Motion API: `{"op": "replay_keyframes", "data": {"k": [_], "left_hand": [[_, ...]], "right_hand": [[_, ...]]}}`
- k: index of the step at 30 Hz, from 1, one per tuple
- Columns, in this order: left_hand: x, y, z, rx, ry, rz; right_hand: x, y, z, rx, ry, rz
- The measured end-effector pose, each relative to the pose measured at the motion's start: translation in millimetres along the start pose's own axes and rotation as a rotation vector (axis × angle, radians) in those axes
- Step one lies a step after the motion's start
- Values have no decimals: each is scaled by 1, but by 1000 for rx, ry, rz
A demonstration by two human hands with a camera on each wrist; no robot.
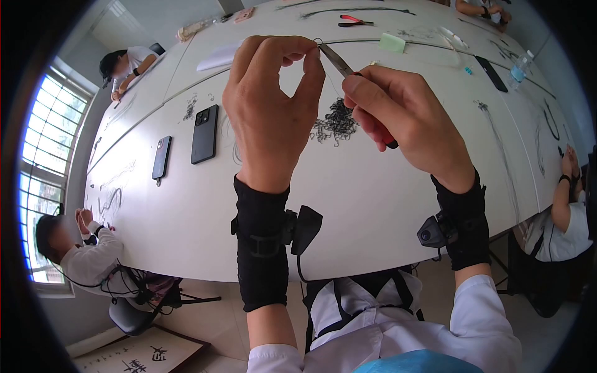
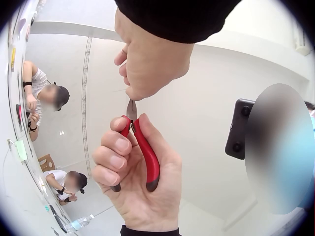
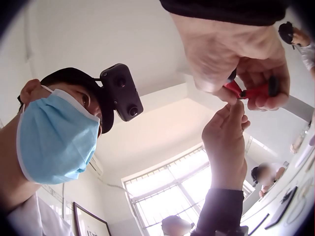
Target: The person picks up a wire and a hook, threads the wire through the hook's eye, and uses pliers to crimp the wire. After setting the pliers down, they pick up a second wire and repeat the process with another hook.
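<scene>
My left hand (image 1: pixel 270 99) is raised over the table and pinches a small thin dark wire loop (image 1: pixel 318 41) between thumb and forefinger. My right hand (image 1: pixel 413 121) grips red-handled pliers (image 2: pixel 152 160), their metal nose (image 1: pixel 336 61) reaching the loop at the left fingertips. Fingers curl round the handles in the left wrist view, and the nose meets the left hand (image 2: pixel 152 64). From the right wrist view, the left fingertips come up right at the pliers (image 3: pixel 258 92); the loop is hidden there. Below the hands lies a pile of small dark bent wire pieces (image 1: pixel 339 121).
Two phones, one black (image 1: pixel 204 133) and one smaller (image 1: pixel 161 158), lie on the white table (image 1: pixel 360 205) at left. Farther off are other red-handled pliers (image 1: pixel 354 21), a green note (image 1: pixel 392 42), a bottle (image 1: pixel 521 68) and long wire strands (image 1: pixel 497 143). Several people sit around the table.
</scene>
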State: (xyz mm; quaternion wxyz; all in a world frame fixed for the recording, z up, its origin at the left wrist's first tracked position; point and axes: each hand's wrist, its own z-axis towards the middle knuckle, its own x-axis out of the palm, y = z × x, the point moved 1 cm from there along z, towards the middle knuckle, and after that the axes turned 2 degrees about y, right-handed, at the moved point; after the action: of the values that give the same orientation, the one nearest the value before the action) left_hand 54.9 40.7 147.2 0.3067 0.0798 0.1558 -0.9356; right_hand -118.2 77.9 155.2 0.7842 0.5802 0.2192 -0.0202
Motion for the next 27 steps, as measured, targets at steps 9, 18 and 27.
{"op": "replay_keyframes", "data": {"k": [9,18,27], "left_hand": [[0,2,0,5,-10,-10],[0,1,0,0,-9,-11],[-3,-1,0,-52,29,37]], "right_hand": [[2,-1,1,9,-2,25],[2,-5,2,-26,-22,-26],[4,-5,1,-24,-32,8]]}}
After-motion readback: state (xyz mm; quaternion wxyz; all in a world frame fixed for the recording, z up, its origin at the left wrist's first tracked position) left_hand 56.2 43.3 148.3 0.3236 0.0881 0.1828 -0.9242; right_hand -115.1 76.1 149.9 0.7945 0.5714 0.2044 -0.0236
